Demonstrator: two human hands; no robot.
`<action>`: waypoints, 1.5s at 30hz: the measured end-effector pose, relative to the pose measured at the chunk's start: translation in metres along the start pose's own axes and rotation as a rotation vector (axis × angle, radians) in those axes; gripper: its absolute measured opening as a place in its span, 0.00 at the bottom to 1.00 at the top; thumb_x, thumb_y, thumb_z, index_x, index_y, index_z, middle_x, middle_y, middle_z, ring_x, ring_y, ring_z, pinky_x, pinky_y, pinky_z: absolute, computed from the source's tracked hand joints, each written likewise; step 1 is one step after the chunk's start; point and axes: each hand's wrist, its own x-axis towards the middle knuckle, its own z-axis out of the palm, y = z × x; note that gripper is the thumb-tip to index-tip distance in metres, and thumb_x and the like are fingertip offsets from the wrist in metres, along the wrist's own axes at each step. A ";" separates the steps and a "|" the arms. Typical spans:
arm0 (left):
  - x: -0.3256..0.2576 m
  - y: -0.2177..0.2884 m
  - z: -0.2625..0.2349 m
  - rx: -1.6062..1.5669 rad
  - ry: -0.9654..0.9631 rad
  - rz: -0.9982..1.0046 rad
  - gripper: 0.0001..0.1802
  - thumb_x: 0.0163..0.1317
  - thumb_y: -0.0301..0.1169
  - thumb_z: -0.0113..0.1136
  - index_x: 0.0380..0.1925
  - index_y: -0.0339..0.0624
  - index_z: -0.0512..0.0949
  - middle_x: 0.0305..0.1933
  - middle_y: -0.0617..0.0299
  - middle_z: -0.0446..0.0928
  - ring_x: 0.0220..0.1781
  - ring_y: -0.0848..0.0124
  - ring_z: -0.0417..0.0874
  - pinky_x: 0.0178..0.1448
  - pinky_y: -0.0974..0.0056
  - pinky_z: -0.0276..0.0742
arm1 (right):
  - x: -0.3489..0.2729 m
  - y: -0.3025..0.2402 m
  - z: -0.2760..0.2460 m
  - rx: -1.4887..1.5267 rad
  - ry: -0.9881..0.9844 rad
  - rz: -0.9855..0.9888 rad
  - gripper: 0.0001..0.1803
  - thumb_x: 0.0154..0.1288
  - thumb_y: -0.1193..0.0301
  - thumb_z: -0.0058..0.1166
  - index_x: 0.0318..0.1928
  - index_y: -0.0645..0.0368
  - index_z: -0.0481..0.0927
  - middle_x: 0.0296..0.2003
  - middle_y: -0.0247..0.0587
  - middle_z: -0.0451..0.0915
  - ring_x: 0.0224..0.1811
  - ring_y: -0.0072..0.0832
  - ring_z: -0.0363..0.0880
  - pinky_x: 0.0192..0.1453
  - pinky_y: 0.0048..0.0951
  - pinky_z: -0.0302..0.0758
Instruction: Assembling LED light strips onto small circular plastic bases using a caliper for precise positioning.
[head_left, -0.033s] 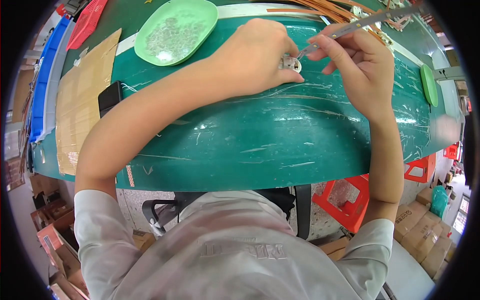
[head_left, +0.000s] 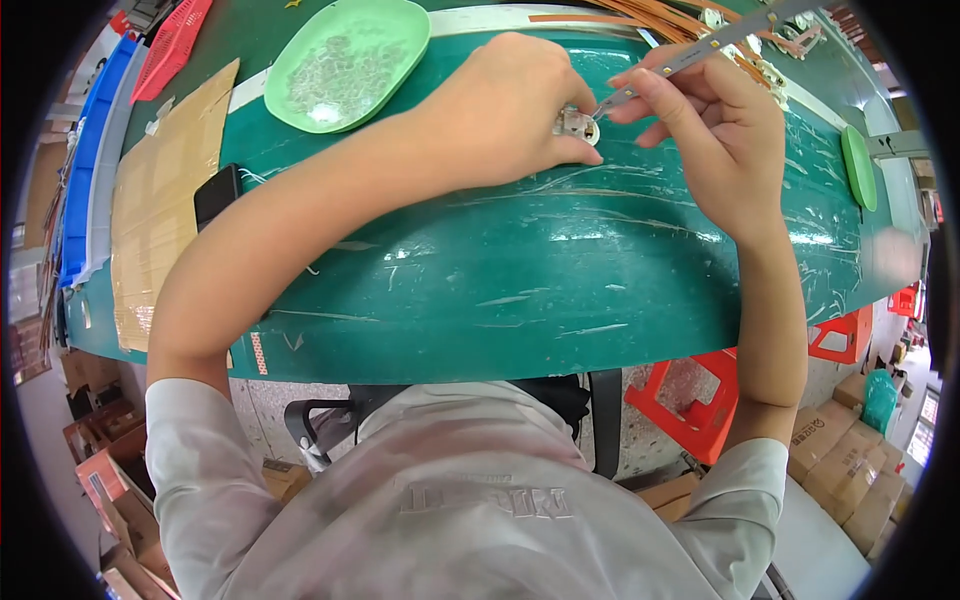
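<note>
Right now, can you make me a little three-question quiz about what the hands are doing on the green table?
1. True or false: the left hand is pinching a small silver part on the table.
2. What does the right hand hold? A) scissors B) tweezers C) a pen
3. Fill in: the light green tray of tiny pieces lies to the ____ of the left hand.

Key: 1 true; 2 B, the tweezers have their tips at the part; 3 left.
</note>
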 end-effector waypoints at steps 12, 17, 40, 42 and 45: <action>0.022 -0.027 -0.023 -0.542 -0.432 0.185 0.22 0.58 0.28 0.71 0.53 0.38 0.79 0.43 0.49 0.85 0.41 0.57 0.86 0.47 0.58 0.80 | -0.008 0.018 -0.007 0.039 -0.092 -0.018 0.09 0.71 0.82 0.61 0.50 0.71 0.81 0.45 0.46 0.87 0.42 0.28 0.89 0.48 0.25 0.85; 0.020 -0.023 -0.011 -0.532 -0.368 0.145 0.20 0.59 0.31 0.72 0.49 0.35 0.81 0.41 0.49 0.85 0.40 0.57 0.86 0.47 0.58 0.80 | -0.017 0.008 -0.009 -0.128 -0.043 0.054 0.09 0.71 0.81 0.61 0.49 0.72 0.83 0.44 0.44 0.88 0.42 0.25 0.87 0.48 0.23 0.85; 0.020 -0.027 -0.007 -0.595 -0.284 0.260 0.20 0.56 0.27 0.73 0.48 0.32 0.82 0.44 0.44 0.87 0.48 0.50 0.89 0.54 0.55 0.82 | -0.021 0.009 -0.006 -0.216 -0.079 0.069 0.11 0.71 0.81 0.61 0.52 0.71 0.82 0.45 0.44 0.87 0.42 0.24 0.87 0.47 0.23 0.85; 0.021 -0.027 -0.009 -0.575 -0.312 0.234 0.20 0.55 0.27 0.73 0.48 0.32 0.82 0.44 0.43 0.87 0.49 0.49 0.88 0.54 0.54 0.82 | -0.020 0.008 -0.005 -0.220 -0.098 0.056 0.11 0.71 0.82 0.62 0.51 0.70 0.83 0.45 0.44 0.87 0.42 0.23 0.86 0.46 0.23 0.85; 0.023 -0.026 -0.012 -0.532 -0.350 0.217 0.19 0.55 0.27 0.73 0.47 0.32 0.82 0.42 0.43 0.86 0.48 0.49 0.88 0.53 0.54 0.82 | -0.019 0.010 -0.005 -0.211 -0.134 0.038 0.11 0.71 0.82 0.61 0.52 0.70 0.83 0.45 0.44 0.87 0.43 0.23 0.86 0.46 0.23 0.85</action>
